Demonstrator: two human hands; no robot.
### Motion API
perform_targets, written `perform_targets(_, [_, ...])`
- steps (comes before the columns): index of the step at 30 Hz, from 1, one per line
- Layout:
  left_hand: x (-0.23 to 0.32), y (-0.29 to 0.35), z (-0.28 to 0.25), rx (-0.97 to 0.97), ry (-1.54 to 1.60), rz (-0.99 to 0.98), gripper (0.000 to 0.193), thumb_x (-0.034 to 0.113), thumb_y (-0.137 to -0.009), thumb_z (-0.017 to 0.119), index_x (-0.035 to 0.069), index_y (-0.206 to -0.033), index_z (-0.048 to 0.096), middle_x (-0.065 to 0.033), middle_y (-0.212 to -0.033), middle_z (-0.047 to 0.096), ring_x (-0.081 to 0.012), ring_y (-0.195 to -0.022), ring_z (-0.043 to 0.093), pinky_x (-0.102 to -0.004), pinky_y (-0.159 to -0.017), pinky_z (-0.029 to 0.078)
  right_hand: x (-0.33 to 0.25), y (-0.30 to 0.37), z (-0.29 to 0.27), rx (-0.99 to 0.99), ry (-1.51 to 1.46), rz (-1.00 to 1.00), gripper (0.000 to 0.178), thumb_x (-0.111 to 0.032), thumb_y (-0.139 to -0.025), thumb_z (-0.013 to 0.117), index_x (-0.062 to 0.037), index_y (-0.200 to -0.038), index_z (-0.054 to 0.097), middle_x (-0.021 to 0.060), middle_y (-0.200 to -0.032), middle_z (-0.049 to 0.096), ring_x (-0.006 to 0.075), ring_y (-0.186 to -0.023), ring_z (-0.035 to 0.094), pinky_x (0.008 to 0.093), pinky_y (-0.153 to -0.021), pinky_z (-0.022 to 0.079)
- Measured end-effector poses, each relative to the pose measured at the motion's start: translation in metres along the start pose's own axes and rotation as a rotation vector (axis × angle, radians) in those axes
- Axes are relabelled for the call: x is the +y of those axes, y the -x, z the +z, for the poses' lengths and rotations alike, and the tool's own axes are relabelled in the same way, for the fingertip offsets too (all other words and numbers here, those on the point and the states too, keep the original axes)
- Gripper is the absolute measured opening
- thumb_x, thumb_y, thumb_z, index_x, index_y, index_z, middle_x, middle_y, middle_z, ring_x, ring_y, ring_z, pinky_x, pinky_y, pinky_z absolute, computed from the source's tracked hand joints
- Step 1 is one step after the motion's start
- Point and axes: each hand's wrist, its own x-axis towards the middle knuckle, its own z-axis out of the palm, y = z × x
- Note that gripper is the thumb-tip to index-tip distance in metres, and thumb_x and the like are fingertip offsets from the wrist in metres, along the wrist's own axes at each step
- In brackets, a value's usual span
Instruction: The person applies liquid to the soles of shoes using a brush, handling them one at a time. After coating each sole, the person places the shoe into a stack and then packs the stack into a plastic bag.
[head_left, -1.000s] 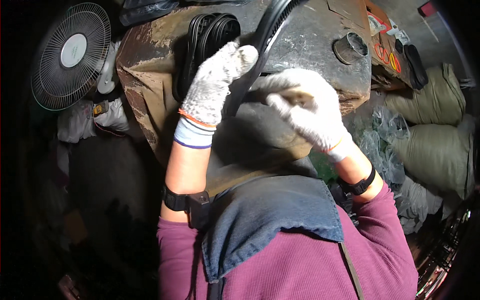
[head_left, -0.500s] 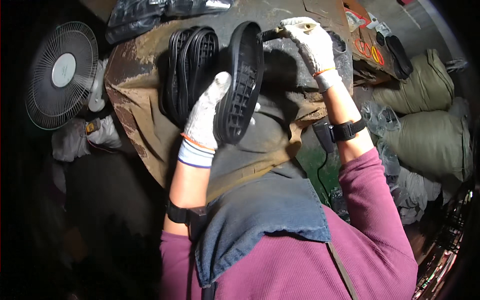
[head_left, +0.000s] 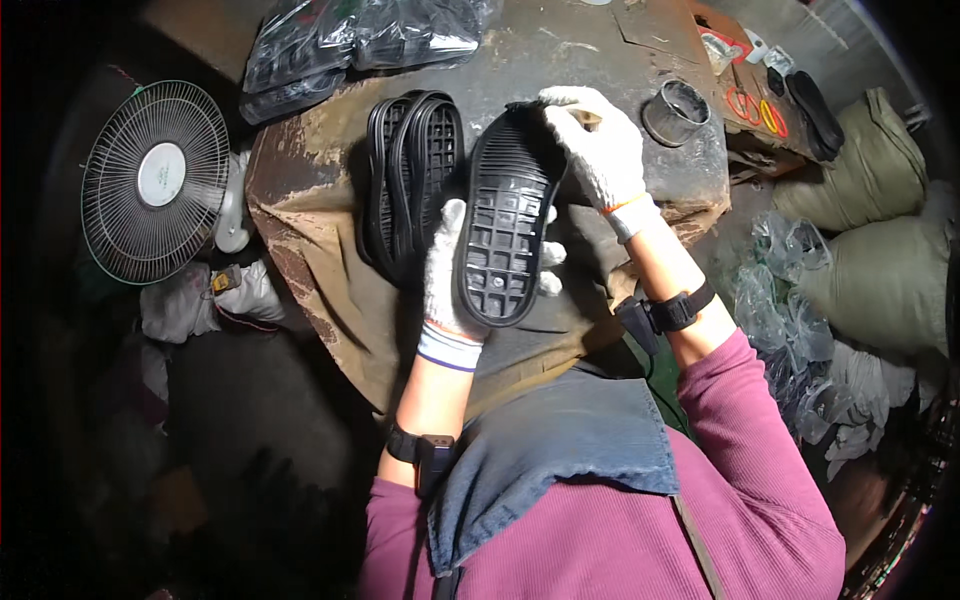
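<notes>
A black shoe sole (head_left: 506,225) lies tilted across the palm of my gloved left hand (head_left: 445,275). My thumb is along its left edge and my fingertips show past its right edge. Its gridded heel part points toward me, the ribbed part away. My gloved right hand (head_left: 608,155) pinches a brush, of which a bit of tan handle (head_left: 589,121) shows. The dark bristle end is at the sole's far end, mostly hidden by my fingers. Left of the held sole, several more black soles (head_left: 420,140) stand leaning together on the worn table (head_left: 560,50).
A round dark pot (head_left: 676,113) stands near the table's right side. Plastic-wrapped packs (head_left: 370,40) lie at the back left. On the left is a fan (head_left: 160,180). To the right are scissors (head_left: 740,103), stuffed green sacks (head_left: 880,265) and clear plastic bags (head_left: 785,290).
My right hand has come left and nearer, bringing the brush from beside the sole to its far end. The sole has turned its gridded face more toward me. The whole view has shifted.
</notes>
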Motion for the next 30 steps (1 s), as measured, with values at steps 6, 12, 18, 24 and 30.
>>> perform_targets(6, [0.001,0.011,0.000,0.126,-0.015,0.039,0.085,0.065,-0.106,0.046,-0.001,-0.159,0.039,-0.0305,-0.158,0.046,-0.0634,-0.125,0.058,-0.0768,-0.095,0.053,-0.029,0.026,0.001,-0.261,-0.228,-0.036,0.021,-0.013,-0.092,0.074,-0.0069,-0.111,0.081,0.0080,-0.113,0.079,0.0202,-0.098,0.074,0.0320,-0.089,0.059])
perform_targets(12, [-0.002,0.000,-0.018,-0.104,0.092,0.087,0.084,0.070,-0.104,0.039,0.007,-0.160,0.042,-0.0198,-0.159,0.049,-0.0426,-0.142,0.050,-0.0672,-0.118,0.036,-0.051,0.051,-0.009,-0.318,-0.144,-0.244,0.021,-0.013,-0.088,0.076,-0.0080,-0.108,0.080,0.0088,-0.107,0.078,0.0278,-0.099,0.074,0.0371,-0.090,0.059])
perform_targets(18, [0.002,0.003,-0.007,0.007,0.145,0.228,0.094,0.071,-0.104,0.037,0.000,-0.164,0.030,-0.0266,-0.160,0.045,-0.0466,-0.138,0.053,-0.0689,-0.116,0.039,-0.078,0.084,-0.019,-0.426,0.001,-0.476,0.025,-0.018,-0.085,0.079,-0.0145,-0.109,0.080,0.0041,-0.114,0.077,0.0280,-0.113,0.069,0.0436,-0.105,0.051])
perform_targets(24, [0.050,-0.004,0.007,-0.287,-0.218,0.159,0.108,0.070,-0.090,0.070,-0.006,-0.158,0.036,-0.0337,-0.148,0.051,-0.0496,-0.124,0.061,-0.0584,-0.101,0.057,-0.062,0.094,-0.049,-0.614,-0.133,-0.420,0.021,-0.016,-0.089,0.080,-0.0117,-0.110,0.081,0.0045,-0.118,0.077,0.0269,-0.113,0.071,0.0429,-0.105,0.053])
perform_targets(30, [0.089,0.012,0.046,-0.213,-0.558,0.245,0.109,0.063,-0.091,0.074,-0.008,-0.161,0.029,-0.0359,-0.143,0.056,-0.0468,-0.121,0.065,-0.0600,-0.105,0.056,-0.101,0.082,-0.043,-0.416,-0.566,0.302,0.019,-0.007,-0.094,0.077,-0.0022,-0.112,0.078,0.0080,-0.117,0.077,0.0152,-0.105,0.072,0.0305,-0.094,0.057])
